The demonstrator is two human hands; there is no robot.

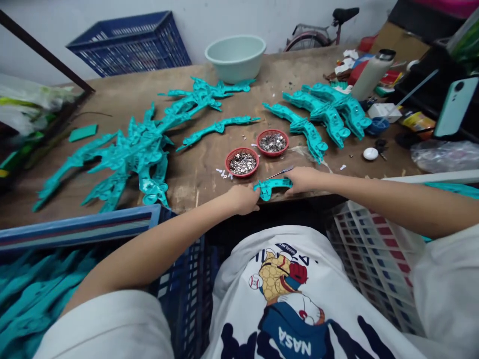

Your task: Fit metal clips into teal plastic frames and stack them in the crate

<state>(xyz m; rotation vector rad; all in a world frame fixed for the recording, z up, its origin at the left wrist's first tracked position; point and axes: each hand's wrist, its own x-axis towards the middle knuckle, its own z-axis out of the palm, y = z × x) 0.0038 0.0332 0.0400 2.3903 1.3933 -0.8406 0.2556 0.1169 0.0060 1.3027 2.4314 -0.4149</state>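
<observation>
The left hand [245, 200] and right hand [302, 180], curled closed, grip opposite ends of a turquoise part [275, 185] between them, the right also holding a slim tool [279, 173], with "NASA" readable on the white shirt [299, 299] below.

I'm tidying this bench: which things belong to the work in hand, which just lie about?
Probably the work: teal piece, held by left hand and right hand; slim tool; other teal pieces; red baskets of metal bits.

Probably incidental: phone; bottle; white box.

Teal part [266, 190] in use: smooth, slightly glossy plastic; small pieces [242, 163]: shiny metal; counter [204, 172]: worn, matt wood; shirt [239, 284]: matt cloth.
</observation>
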